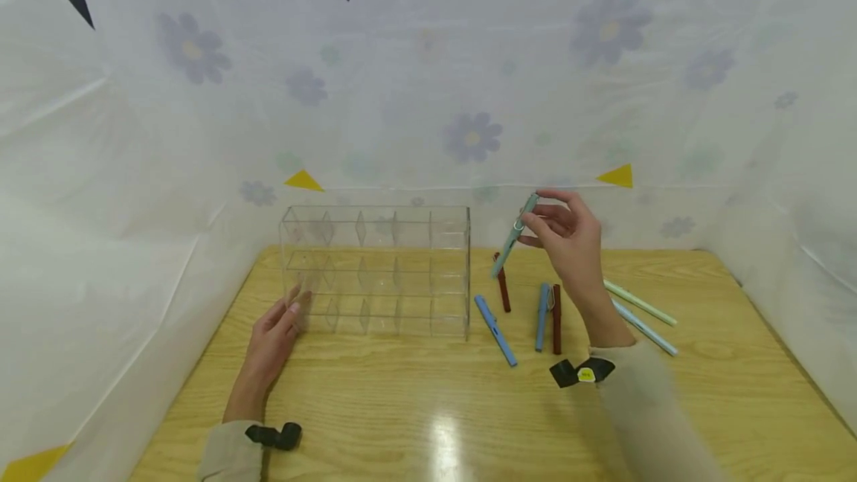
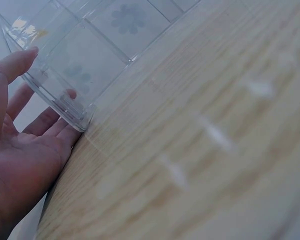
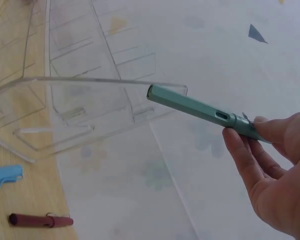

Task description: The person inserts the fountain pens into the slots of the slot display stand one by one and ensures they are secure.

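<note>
A clear plastic organizer (image 1: 382, 271) with several compartments in rows stands on the table. My left hand (image 1: 271, 337) holds its lower left side; in the left wrist view the thumb (image 2: 21, 64) lies at the near edge and the fingers reach round the side wall. To the right of the organizer, my right hand (image 1: 569, 244) pinches a green pen (image 1: 514, 236) between thumb and fingers, raised above the table and tilted. In the right wrist view the green pen (image 3: 190, 106) points toward the organizer's end wall (image 3: 110, 81), seemingly apart from it.
On the wooden table (image 1: 402, 407) right of the organizer lie a blue pen (image 1: 496, 329), another blue pen (image 1: 542, 317), a dark red pen (image 1: 557, 318) and another dark red pen (image 1: 504, 285). A light green pen (image 1: 640, 302) and a light blue pen (image 1: 645, 327) lie beyond my right wrist. Patterned sheeting (image 1: 402, 80) surrounds the table.
</note>
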Demonstrator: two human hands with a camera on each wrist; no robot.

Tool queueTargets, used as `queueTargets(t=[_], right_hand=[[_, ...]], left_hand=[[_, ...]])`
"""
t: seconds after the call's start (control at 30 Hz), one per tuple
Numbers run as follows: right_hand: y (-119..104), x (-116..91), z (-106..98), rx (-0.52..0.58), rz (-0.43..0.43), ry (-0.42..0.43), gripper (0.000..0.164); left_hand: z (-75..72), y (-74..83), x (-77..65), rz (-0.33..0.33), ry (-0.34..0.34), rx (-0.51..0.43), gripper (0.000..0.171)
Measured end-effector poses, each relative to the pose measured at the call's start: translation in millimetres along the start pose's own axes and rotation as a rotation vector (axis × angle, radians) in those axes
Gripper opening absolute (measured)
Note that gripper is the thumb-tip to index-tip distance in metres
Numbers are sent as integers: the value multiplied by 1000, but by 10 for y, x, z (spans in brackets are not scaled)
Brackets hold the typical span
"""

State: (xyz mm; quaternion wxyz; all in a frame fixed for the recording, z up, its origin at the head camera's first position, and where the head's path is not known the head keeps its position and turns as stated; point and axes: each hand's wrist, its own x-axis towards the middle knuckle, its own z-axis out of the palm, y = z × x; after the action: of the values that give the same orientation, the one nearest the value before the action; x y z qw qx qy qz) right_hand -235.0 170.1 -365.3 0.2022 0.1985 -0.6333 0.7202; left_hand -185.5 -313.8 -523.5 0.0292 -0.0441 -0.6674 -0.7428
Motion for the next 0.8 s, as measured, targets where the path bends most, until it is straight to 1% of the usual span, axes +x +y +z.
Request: queueTargets(t=[0.17, 0.43, 0.63, 0.8], right_hand=[[-18, 83, 201, -8, -4, 0, 41], [-34, 240, 579, 55, -46, -16, 38], [-7, 376, 920, 98, -43, -9, 35], [8, 509, 1160, 108, -35, -8, 36]], left_hand=[[-3, -28, 16, 5, -11, -20, 56], [-5, -29, 21, 11, -12, -11, 55], [-1, -14, 10, 17, -3, -36, 53], [17, -17, -2, 16, 6, -56, 54]])
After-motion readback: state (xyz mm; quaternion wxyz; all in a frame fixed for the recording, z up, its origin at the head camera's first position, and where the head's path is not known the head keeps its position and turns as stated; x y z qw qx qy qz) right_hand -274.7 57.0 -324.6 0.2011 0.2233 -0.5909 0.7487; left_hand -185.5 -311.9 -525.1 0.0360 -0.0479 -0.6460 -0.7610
